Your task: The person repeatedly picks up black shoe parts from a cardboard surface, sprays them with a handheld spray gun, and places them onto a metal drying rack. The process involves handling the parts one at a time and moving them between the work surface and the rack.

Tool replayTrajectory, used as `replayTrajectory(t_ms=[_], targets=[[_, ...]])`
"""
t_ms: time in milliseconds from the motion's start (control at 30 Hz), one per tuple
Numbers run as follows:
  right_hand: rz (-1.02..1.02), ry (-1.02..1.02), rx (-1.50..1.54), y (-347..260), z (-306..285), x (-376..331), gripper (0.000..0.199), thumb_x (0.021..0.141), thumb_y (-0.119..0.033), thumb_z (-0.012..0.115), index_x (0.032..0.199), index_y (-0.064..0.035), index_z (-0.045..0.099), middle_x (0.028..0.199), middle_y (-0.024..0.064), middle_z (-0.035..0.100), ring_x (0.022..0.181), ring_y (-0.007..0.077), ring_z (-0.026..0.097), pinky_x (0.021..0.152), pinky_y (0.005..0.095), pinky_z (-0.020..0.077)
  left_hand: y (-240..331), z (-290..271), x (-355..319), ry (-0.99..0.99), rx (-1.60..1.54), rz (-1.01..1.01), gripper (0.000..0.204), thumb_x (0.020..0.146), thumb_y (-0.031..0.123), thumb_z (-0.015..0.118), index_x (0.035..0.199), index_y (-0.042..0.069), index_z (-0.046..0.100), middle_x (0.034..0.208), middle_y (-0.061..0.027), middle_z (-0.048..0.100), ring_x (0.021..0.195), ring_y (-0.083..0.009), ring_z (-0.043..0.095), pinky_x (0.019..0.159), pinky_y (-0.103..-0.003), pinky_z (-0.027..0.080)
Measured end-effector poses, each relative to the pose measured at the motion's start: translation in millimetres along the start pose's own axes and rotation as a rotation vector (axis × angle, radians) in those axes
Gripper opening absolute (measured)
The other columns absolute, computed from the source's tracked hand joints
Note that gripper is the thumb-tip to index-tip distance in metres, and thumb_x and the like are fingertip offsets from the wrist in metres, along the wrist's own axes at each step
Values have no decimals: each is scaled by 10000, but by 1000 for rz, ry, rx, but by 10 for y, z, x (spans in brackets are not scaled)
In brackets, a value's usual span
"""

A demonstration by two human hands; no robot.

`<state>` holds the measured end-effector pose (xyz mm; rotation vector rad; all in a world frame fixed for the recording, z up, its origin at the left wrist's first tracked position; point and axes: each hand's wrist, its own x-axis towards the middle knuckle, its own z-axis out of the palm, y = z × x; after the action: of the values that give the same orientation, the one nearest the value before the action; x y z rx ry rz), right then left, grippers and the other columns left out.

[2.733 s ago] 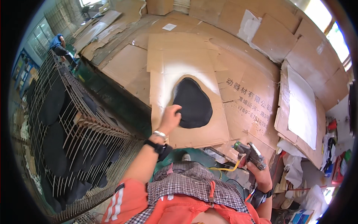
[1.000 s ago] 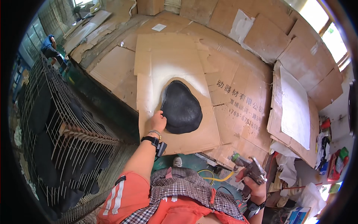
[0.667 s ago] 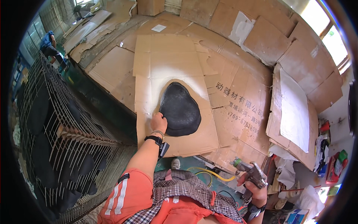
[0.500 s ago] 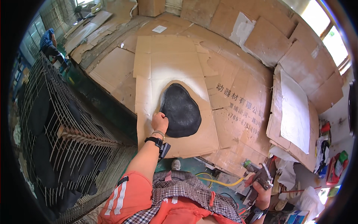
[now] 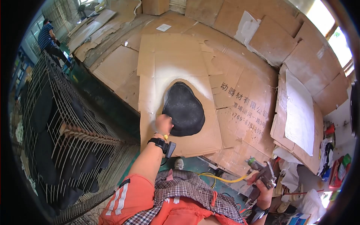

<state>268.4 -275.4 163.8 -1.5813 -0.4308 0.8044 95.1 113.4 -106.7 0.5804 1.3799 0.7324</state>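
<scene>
- Your left hand [image 5: 164,124] stayed at the lower-left edge of the black pad [image 5: 183,109], fingers curled onto its rim, over the last sec or so; pad sat mid-frame on the cardboard sheet [image 5: 176,60].
- Your right hand [image 5: 265,189] dropped toward lower right w/ the spray gun [image 5: 262,174], fingers clenched on its grip, nozzle off the pad – spraying looked paused.
- Wire rack [image 5: 56,127] at left of frame held several dark pads, like the one you touched, between its bars.
- Another person [image 5: 48,37] stood upper left.

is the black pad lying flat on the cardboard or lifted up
Lying flat: the black pad rests on the cardboard sheet, with the left hand touching its lower left edge.
</scene>
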Motion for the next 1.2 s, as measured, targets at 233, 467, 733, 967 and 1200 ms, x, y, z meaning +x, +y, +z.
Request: replayTrajectory(t_ms=[233,467,733,967,1200], targets=[[-74,-90,-2,17,117,106,541,782,-186,676,1240,27,484,816,129,626,763,215,622,730,356,500,131,204,-35,-219,56,77,567,781,-21,552,1335,0,435,1119,-113,574,823,-185,596,534,-278,544],[-45,-190,-10,209,230,512,417,777,-176,683,1105,51,558,841,116,641,793,213,628,756,345,492,1374,1030,-499,-642,-365,230,307,818,-12,533,1116,62,519,883,-28,573,737,-149,577,615,-299,558],[53,-379,-4,408,595,955,285,775,-81,639,1033,35,601,864,96,654,794,191,631,758,326,485,2533,552,-1594,-784,-677,377,253,835,-16,551,1071,71,522,855,-39,604,693,-149,586,671,-327,545],[67,-656,26,511,1196,1138,271,796,-43,605,1056,27,577,868,101,644,785,204,630,765,354,506,2954,-773,-2880,-681,-759,733,244,874,19,561,1105,93,583,904,-2,659,750,-124,630,687,-268,534],[71,-881,41,135,1800,1025,294,825,-44,589,1109,23,552,873,108,637,782,211,627,769,360,517,3449,-1964,-3918,-239,-792,1195,115,902,-8,497,1011,16,524,905,-91,632,766,-197,640,728,-328,572]])
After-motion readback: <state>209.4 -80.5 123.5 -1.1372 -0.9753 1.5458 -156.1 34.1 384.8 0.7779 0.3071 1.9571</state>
